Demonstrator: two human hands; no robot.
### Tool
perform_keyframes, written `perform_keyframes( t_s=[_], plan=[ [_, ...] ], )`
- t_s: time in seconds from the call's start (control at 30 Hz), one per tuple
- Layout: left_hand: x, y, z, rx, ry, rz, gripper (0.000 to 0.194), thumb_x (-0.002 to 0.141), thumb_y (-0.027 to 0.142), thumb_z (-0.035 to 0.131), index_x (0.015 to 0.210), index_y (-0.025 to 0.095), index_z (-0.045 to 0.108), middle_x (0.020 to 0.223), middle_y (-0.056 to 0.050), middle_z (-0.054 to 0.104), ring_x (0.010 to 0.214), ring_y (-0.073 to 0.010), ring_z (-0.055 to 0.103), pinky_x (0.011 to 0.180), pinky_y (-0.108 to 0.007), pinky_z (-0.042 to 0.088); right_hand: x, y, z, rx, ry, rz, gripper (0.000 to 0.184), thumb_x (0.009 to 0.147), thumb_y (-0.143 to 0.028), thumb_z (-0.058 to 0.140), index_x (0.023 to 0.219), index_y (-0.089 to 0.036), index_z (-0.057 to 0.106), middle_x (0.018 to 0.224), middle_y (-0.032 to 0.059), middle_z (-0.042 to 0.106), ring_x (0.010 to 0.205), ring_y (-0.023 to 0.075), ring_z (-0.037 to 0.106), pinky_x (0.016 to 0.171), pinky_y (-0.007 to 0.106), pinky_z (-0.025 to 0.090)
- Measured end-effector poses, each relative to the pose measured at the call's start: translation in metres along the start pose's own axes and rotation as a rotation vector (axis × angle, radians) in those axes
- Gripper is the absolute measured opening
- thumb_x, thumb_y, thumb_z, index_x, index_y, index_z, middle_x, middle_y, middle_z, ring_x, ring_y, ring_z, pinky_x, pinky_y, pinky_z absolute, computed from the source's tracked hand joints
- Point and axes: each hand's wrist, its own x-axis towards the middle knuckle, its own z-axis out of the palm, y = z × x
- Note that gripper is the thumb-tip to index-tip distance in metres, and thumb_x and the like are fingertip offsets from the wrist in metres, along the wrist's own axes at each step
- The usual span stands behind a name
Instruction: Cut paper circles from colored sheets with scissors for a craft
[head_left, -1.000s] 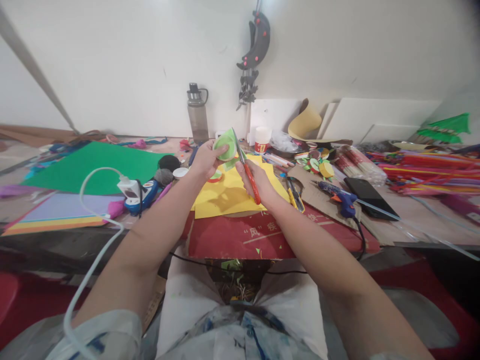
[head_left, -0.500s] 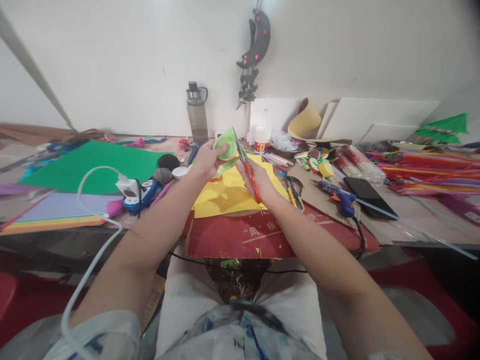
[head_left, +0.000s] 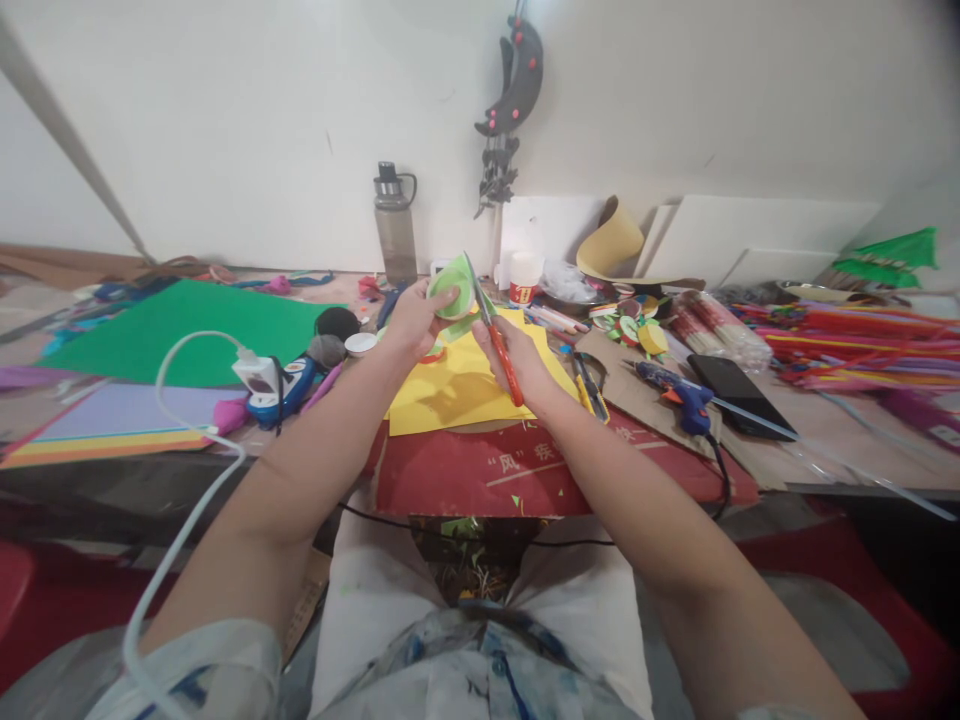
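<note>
Above the middle of the table, my left hand (head_left: 418,316) is closed on a light green piece of paper (head_left: 452,290) with a round, pale-rimmed shape against it. My right hand (head_left: 523,362) grips red-handled scissors (head_left: 507,366), whose blades point up and away from me. Those blades lie along the right edge of the green paper; whether they are fully closed is hard to see. Beneath both hands is a yellow sheet (head_left: 431,402) on a red cardboard (head_left: 442,470). A yellow utility knife (head_left: 591,388) lies right of the sheet.
A hot glue gun (head_left: 686,405) and a black phone (head_left: 739,395) lie to the right, near bundled pipe cleaners (head_left: 862,335). At the left are a green sheet (head_left: 187,330) and a plugged-in power strip (head_left: 281,392). A bottle (head_left: 394,235) and paper cup (head_left: 523,280) stand behind.
</note>
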Motion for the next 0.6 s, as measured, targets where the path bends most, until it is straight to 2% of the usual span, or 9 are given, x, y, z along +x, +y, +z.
perform_keyframes(
  t_s=[0.33,0.6],
  plan=[
    [0.004,0.003,-0.006,0.007,-0.049,-0.009,0.039,0.061,0.015,0.098,0.083,0.015,0.066,0.080,0.001,0.072,0.072,-0.0109,0.066,0.069,-0.023,0.057,-0.001,-0.006,-0.003,-0.042,-0.005,0.005,0.058,0.089,-0.083,0.050,0.079,-0.025,0.048,0.064,-0.0033,0.047,0.060,0.0146,0.046,0.063,0.030,0.041],
    [0.006,0.007,-0.010,0.043,-0.088,-0.016,0.041,0.059,0.018,0.100,0.083,0.015,0.067,0.079,0.001,0.070,0.071,-0.0109,0.064,0.071,-0.024,0.055,-0.003,-0.010,-0.003,-0.013,-0.009,0.024,0.056,0.089,-0.081,0.054,0.080,-0.025,0.051,0.064,-0.0020,0.048,0.060,0.0154,0.048,0.060,0.029,0.042]
  ],
)
